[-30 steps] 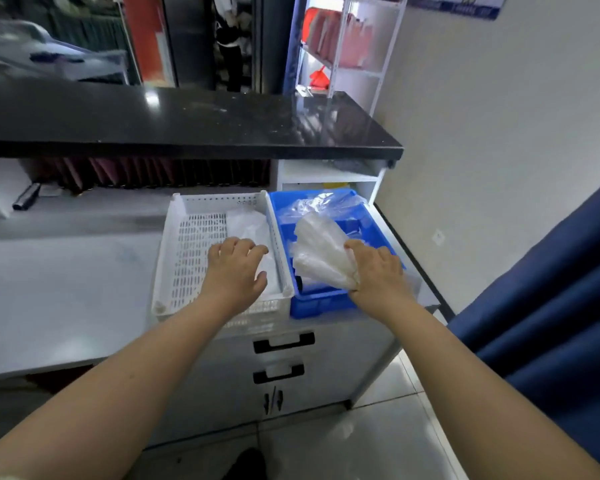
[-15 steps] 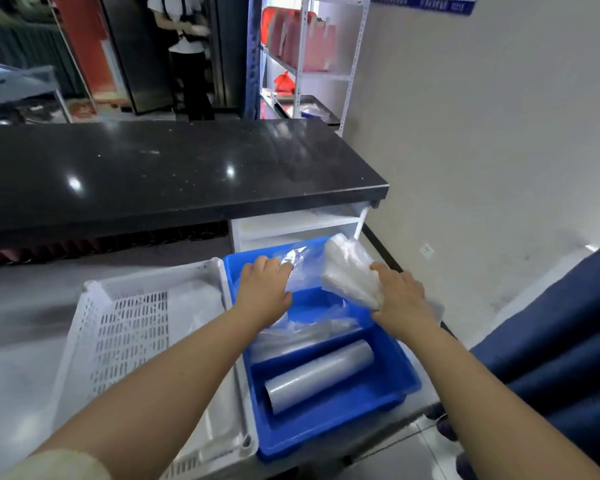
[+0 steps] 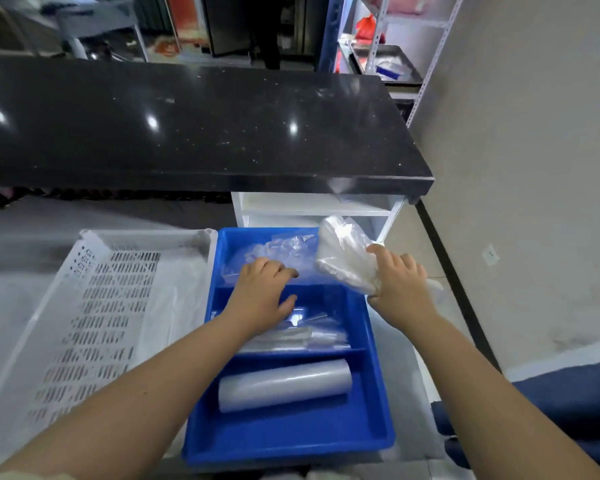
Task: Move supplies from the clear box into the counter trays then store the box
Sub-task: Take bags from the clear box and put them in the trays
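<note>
A blue divided tray [image 3: 378, 403] sits on the counter in front of me. My right hand [image 3: 400, 280] grips a bundle of clear plastic bags [image 3: 343, 258] above the tray's far right corner. Over the far compartment, my left hand [image 3: 262, 292] lies palm down, fingers curled onto crumpled clear plastic [image 3: 278, 247]. Flat clear bags [image 3: 312, 336] lie in the middle compartment and a roll of plastic film [image 3: 284, 384] in the near one. The clear box is not in view.
A white perforated tray [image 3: 94, 323] holding a white sheet sits left of the blue one. A black raised countertop [image 3: 187, 126] overhangs the back. White shelving [image 3: 316, 209] stands behind the blue tray. A wall and floor lie to the right.
The view has moved closer over the blue tray. My left hand went from the white tray into the blue tray's far compartment. My right hand carried the bag bundle toward the far right corner.
</note>
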A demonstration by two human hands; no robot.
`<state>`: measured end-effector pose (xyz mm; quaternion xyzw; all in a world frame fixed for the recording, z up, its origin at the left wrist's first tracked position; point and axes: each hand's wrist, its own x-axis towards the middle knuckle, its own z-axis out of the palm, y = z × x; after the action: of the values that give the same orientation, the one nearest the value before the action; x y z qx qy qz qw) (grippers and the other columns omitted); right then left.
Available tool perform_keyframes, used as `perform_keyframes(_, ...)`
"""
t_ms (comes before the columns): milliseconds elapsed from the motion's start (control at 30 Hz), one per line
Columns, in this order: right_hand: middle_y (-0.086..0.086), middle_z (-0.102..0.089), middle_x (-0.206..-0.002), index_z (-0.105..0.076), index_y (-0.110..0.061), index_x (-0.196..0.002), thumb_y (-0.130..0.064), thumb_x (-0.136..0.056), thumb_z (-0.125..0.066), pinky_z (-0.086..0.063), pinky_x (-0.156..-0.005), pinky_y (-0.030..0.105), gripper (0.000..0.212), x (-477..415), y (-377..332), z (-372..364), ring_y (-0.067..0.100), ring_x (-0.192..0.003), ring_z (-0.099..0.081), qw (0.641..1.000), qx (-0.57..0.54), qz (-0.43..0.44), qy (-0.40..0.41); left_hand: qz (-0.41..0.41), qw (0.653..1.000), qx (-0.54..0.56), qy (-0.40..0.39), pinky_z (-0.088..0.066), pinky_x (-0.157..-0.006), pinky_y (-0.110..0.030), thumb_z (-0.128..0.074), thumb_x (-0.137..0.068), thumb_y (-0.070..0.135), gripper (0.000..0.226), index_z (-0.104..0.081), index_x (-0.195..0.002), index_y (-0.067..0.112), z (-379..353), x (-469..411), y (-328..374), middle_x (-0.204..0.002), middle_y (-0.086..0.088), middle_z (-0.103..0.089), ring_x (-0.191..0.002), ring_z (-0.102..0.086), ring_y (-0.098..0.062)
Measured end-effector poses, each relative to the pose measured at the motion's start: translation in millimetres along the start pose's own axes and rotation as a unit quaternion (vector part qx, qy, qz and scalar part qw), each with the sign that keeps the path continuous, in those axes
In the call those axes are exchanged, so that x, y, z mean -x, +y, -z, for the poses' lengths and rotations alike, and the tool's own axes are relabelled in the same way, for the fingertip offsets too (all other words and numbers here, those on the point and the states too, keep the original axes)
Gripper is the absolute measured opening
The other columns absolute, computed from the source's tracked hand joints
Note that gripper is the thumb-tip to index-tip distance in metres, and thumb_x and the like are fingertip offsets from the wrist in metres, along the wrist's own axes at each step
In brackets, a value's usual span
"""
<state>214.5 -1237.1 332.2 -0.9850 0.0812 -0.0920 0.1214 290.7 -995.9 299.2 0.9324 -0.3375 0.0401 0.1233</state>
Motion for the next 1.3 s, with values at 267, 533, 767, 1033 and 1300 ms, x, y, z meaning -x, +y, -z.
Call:
perform_keyframes(267,-0.001,-0.058,-0.111,-0.031,-0.032,-0.126,-0.029,-0.066,-0.077,-0.045,-0.089,0.040,0.076,0.6,-4.9,-9.6,0.023,-0.101,-0.050,0.999,0.023,0.018,-0.022,-0.004,0.975,0.109,-0.196,-0.041,-0.089,-0.034,-0.064,-0.077,0.060,0.044,-0.061,-0.113,0.035,-5.6,40.1,-3.4,-0.109,0.010,-0.059,-0.101,-0.046,-0.015)
perform_keyframes(533,-0.002,-0.057,-0.110,-0.031,-0.031,-0.127,-0.024,-0.065,-0.076,-0.043,-0.088,0.038,0.078,6.1,-13.8,-6.9,0.023,-0.101,-0.048,0.999,0.032,0.020,-0.026,0.003,0.970,0.042,-0.238,-0.045,-0.072,-0.033,-0.067,-0.080,0.036,0.026,-0.062,-0.103,0.024,-14.5,21.4,-0.8,-0.103,0.002,-0.061,-0.094,-0.057,-0.022)
perform_keyframes(767,-0.002,-0.055,-0.113,-0.032,-0.031,-0.128,-0.021,-0.066,-0.076,-0.039,-0.092,0.038,0.076,-1.5,-26.1,13.2,0.023,-0.104,-0.046,0.999,0.007,0.043,-0.005,0.051,0.979,0.114,-0.161,-0.039,-0.056,-0.028,-0.063,-0.078,0.022,0.011,-0.057,-0.071,0.027,44.9,-1.1,-12.4,-0.073,0.011,-0.059,-0.074,-0.055,-0.014)
perform_keyframes(1033,-0.001,-0.051,-0.100,-0.031,-0.033,-0.121,-0.017,-0.063,-0.069,-0.030,-0.082,0.036,0.071,-44.4,-46.7,43.7,0.028,-0.099,-0.043,0.999,-0.026,0.042,0.016,0.027,0.994,0.019,-0.102,-0.040,-0.056,-0.029,-0.054,-0.076,0.015,0.016,-0.055,-0.066,0.028,136.8,-2.7,-30.8,-0.073,0.011,-0.061,-0.072,-0.055,-0.012)
perform_keyframes(1300,-0.004,-0.056,-0.110,-0.031,-0.030,-0.126,-0.019,-0.069,-0.063,-0.036,-0.085,0.040,0.067,-31.7,-72.4,10.4,0.027,-0.101,-0.046,0.993,0.077,0.083,-0.032,0.061,0.994,-0.078,-0.050,-0.047,-0.054,-0.032,-0.049,-0.075,0.008,0.022,-0.061,-0.073,0.026,184.7,27.8,-56.9,-0.076,0.007,-0.058,-0.070,-0.056,-0.015)
